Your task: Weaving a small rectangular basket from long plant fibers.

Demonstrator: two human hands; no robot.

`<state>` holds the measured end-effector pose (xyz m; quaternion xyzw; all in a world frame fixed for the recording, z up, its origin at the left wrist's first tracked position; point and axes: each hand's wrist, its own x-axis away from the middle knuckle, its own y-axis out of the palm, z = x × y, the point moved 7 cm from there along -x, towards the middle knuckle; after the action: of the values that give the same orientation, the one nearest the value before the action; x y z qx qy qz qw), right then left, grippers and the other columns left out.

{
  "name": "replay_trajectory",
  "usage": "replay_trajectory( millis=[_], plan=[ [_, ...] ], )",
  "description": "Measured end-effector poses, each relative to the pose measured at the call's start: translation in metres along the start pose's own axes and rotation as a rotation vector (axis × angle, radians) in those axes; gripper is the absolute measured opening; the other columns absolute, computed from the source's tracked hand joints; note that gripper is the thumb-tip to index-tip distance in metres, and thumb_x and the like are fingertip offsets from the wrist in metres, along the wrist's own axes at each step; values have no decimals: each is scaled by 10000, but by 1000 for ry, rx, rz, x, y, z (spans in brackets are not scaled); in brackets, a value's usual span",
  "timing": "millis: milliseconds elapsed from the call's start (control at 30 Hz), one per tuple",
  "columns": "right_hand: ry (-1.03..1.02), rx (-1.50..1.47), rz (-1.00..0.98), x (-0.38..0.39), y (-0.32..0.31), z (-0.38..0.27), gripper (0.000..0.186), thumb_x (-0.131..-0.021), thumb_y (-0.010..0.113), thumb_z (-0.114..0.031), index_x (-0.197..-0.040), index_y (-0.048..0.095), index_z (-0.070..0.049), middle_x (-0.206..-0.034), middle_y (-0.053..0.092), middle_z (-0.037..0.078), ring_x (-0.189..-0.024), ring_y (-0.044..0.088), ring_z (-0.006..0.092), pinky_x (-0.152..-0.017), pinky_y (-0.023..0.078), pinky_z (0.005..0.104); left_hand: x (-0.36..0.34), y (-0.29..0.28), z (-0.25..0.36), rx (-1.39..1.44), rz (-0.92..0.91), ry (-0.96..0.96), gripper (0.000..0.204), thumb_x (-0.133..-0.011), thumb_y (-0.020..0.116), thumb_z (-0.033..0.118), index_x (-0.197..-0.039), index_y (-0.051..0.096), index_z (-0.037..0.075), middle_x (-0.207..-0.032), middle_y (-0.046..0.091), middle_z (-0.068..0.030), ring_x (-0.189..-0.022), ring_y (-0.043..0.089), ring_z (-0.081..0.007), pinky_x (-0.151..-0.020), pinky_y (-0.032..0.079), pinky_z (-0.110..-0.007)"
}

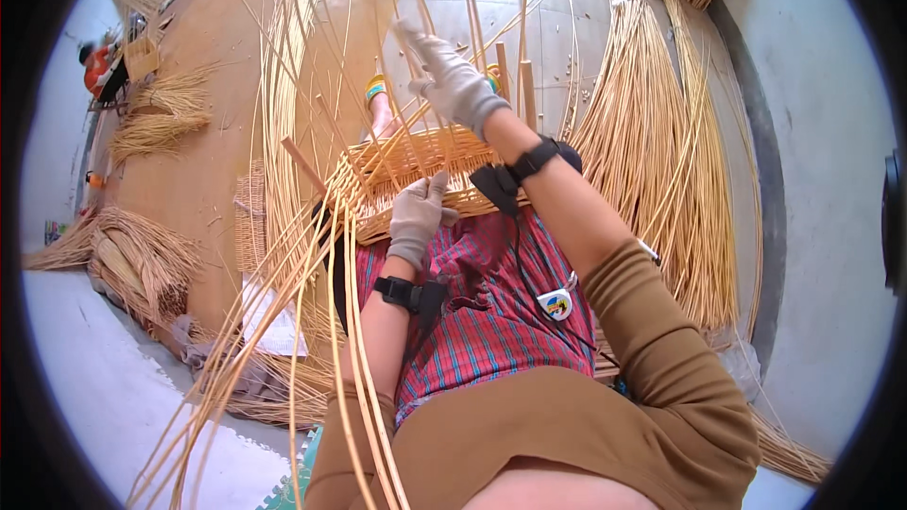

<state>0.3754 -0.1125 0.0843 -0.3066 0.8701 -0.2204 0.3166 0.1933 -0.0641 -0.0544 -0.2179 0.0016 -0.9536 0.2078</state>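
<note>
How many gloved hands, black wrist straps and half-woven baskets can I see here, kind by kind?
Gloved hands: 2, the left hand pressing on the basket, the right hand raised among the canes
Black wrist straps: 2, left strap and right strap
Half-woven basket: 1
Total: 5

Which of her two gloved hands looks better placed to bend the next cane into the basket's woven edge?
Probably the right hand: it is raised among the upright canes above the basket. The left hand rests on the woven rim, seemingly steadying it.

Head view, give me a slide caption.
Gloved left hand steadies a half-woven basket while the right hand pulls a cane upward.
</note>
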Motion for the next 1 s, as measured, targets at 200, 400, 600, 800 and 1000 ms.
replay_trajectory(
  millis=[200,400,600,800,1000],
  plan=[
    [65,-735,752,174,-57,17,381,-1090,469,-208,-1419,388,-34,-1129,676,139,-880,678,173,-815,585,326,-6,-9,5,-102,-110,-50,227,-969,722,270,-959,688,46,-811,722,-63,-627,695,-156,-576,567,-281],
    [374,-901,765,219,-54,48,188,-1097,467,-212,-1108,512,-31,-727,580,43,-678,611,151,-726,577,331,-10,-11,44,-10,-47,218,359,-799,887,169,-1026,635,53,-763,650,-9,-670,627,-112,-581,520,-266],
    [214,-626,527,209,-36,-57,135,-1085,496,-175,-1104,539,-48,-803,609,47,-729,634,124,-702,524,277,-20,-15,50,-620,245,233,539,-751,913,183,-1166,586,75,-720,607,1,-650,579,-88,-591,480,-251],
    [614,-858,634,245,-101,46,100,-1058,547,-145,-1073,606,-66,-979,714,86,-930,701,192,-869,590,332,31,-24,71,18,450,691,352,-980,655,74,-1295,504,30,-1124,674,-141,-718,670,-162,-586,531,-261],
    [656,-638,667,248,-119,69,143,-1012,576,-54,-1150,564,-92,-972,730,75,-871,710,194,-719,576,300,-4,88,40,-371,-312,-164,309,-1057,551,366,-1133,620,75,-739,651,-56,-489,606,-153,-428,476,-303]
  ],
)
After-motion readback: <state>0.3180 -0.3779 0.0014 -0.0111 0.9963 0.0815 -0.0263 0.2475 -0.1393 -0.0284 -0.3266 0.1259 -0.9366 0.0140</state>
